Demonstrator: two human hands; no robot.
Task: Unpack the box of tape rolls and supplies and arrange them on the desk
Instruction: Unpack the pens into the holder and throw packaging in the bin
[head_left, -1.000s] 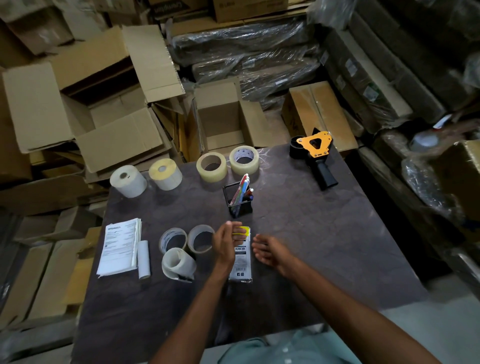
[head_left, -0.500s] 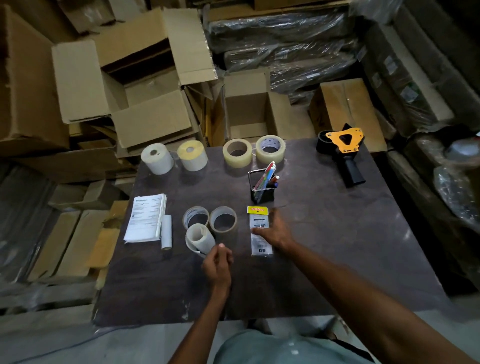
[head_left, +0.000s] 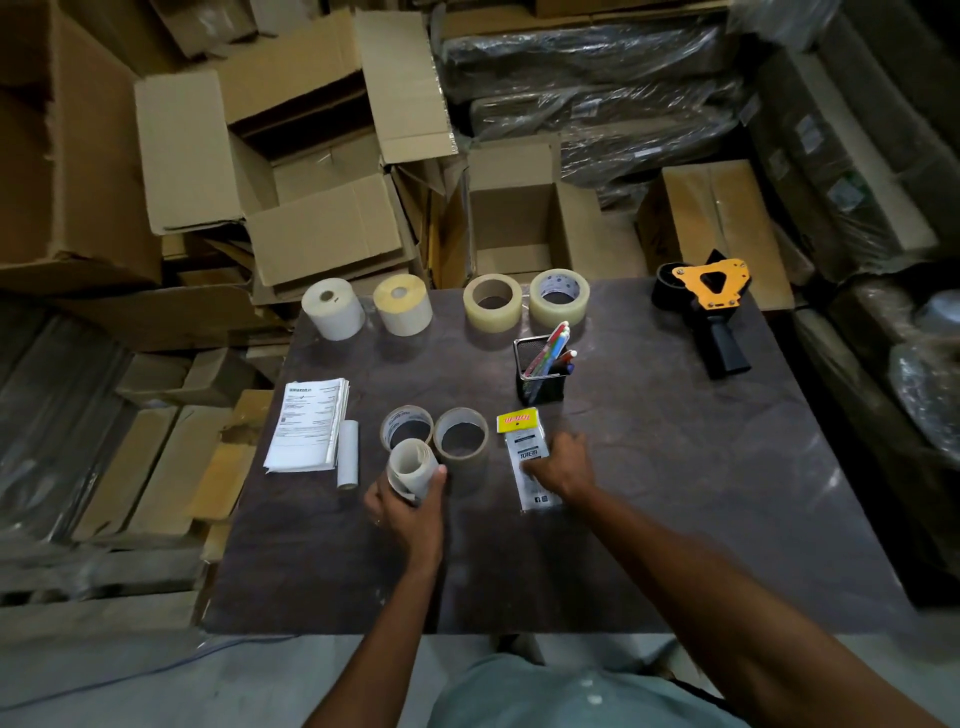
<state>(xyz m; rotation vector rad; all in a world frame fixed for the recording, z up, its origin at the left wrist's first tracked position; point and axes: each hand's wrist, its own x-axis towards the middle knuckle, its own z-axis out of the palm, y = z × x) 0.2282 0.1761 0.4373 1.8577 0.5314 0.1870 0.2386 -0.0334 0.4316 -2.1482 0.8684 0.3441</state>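
On the dark desk, my left hand grips a loose white paper roll in front of two tape rolls. My right hand rests with its fingers on a flat packet with a yellow header. Along the far edge stand a white label roll, a yellowish label roll, and two clear tape rolls. A black mesh pen holder stands mid-desk. An orange and black tape dispenser lies at the far right.
A stack of printed papers and a small white roll lie at the desk's left side. An open cardboard box stands behind the desk among several other boxes and plastic-wrapped bundles.
My left hand left the packet, drew back, then closed round the white paper roll. My right hand moved onto the packet. The camera view shifted back and up.
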